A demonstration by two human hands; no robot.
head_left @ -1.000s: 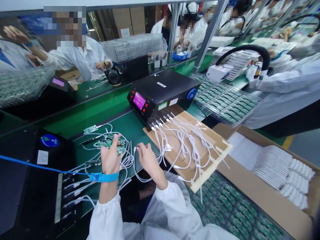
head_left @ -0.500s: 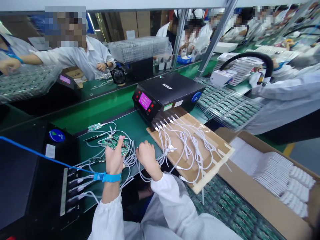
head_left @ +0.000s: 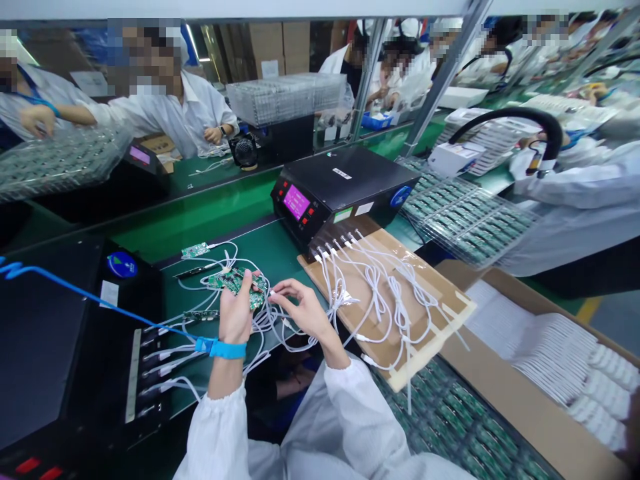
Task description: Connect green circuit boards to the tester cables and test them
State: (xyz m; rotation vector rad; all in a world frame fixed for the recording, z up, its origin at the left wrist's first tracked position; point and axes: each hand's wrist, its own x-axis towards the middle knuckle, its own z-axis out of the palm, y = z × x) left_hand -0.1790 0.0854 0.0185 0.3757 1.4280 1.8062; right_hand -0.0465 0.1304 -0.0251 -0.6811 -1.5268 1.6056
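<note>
My left hand (head_left: 236, 317), with a blue wrist strap (head_left: 227, 349), is closed around several green circuit boards (head_left: 257, 301), thumb on top. My right hand (head_left: 306, 312) pinches the white plug of a cable (head_left: 272, 294) between thumb and fingertips, at the right edge of the boards. Whether the plug sits in a board's socket, I cannot tell. Tangled white cables (head_left: 263, 323) lie around and under both hands. Another circuit board (head_left: 195, 250) with a cable attached rests on the green mat behind, and a dark-edged board (head_left: 201, 315) lies left of my left hand.
A black box with a pink screen (head_left: 297, 201) feeds white cables onto a cardboard sheet (head_left: 377, 293). Another black box (head_left: 50, 347) stands at left. Trays of boards (head_left: 465, 420) and a carton of white parts (head_left: 500, 400) are at right. Co-workers in white sit across and at right.
My right hand has gone from a curled hold beside the cables to a fingertip pinch on a white plug against the boards. The left hand still holds the boards. The view has shifted slightly.
</note>
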